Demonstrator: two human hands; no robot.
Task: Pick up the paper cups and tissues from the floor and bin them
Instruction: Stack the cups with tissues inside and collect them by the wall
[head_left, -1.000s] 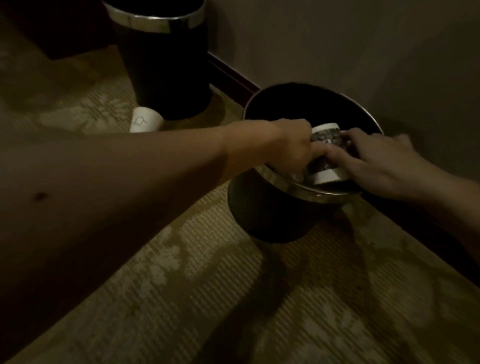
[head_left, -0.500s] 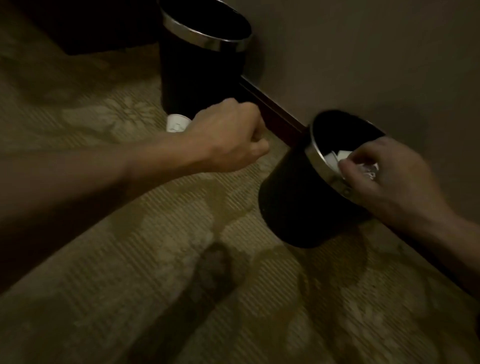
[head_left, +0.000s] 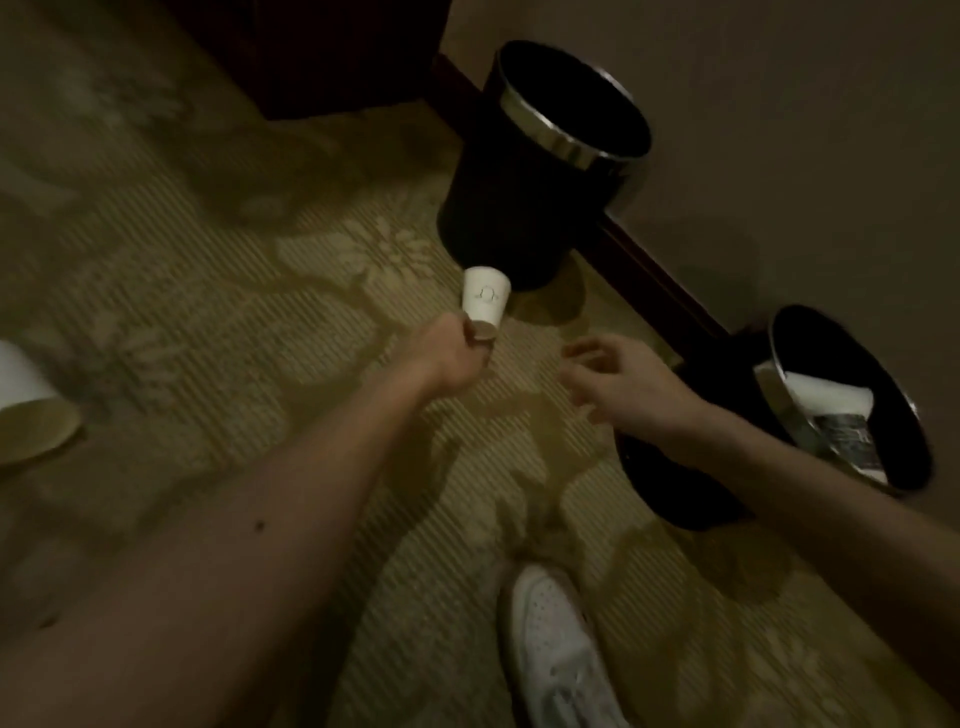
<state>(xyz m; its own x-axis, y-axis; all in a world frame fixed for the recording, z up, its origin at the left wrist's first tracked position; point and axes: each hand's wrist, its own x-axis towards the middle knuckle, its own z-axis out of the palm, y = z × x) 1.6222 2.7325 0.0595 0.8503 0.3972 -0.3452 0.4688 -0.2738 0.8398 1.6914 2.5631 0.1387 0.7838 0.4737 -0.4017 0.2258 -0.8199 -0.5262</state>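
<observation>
A small white paper cup (head_left: 485, 301) with a printed mark lies on the carpet against the foot of the far black bin (head_left: 545, 171). My left hand (head_left: 449, 353) pinches its rim. My right hand (head_left: 618, 384) hovers beside it with fingers loosely spread, holding nothing. The near black bin (head_left: 810, 431) at the right holds a white cup (head_left: 826, 400) and a patterned cup (head_left: 852, 441). Another paper cup (head_left: 26, 410) lies on its side at the far left.
Both bins stand along a dark skirting board (head_left: 665, 280) under a plain wall. Dark furniture (head_left: 337, 57) fills the top middle. My white shoe (head_left: 556, 649) rests on the patterned carpet (head_left: 260, 312) at the bottom.
My left hand left the near bin, reached to the far bin's foot and took the small cup by its rim. My right hand let go of the binned cups and came away.
</observation>
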